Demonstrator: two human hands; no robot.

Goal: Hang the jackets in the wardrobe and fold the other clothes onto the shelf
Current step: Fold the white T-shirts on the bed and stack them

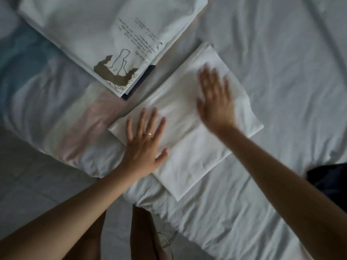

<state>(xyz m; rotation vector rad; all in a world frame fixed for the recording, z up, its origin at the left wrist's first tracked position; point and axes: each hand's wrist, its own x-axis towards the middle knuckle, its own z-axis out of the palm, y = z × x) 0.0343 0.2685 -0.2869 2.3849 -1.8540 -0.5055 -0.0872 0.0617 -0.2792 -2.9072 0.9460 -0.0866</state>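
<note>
- the folded white garment (187, 151) lies as a flat rectangle on the bed (281, 72), close to its near edge and set at a slant to that edge. one corner hangs just over the rumpled border.
- the left hand (144, 141), with a ring (148, 134) on one finger, lies palm down on the garment's left end. its fingers are straight and spread and grasp nothing. i judge it is pinning the layers so the fold does not slide.
- the right hand (216, 102) is also flat on the cloth, toward the far end, with fingers extended and nothing held. it is blurred, so it is likely mid-stroke, pressing out air and creases.
- a printed white garment (84, 34), already folded, sits toward the bed's far left corner, well apart from the hands, probably set aside as done. a dark item (148, 72) peeks out from beneath its near corner.
- pastel bedding (56, 109) bunches along the left edge, just beside the left hand.
- a dark cloth (330, 181) shows at the right edge. i cannot tell what kind it is.
- by my reading the folding here is nearly finished and the carry to the shelf is not yet done. a loose lift could spill the layers.
</note>
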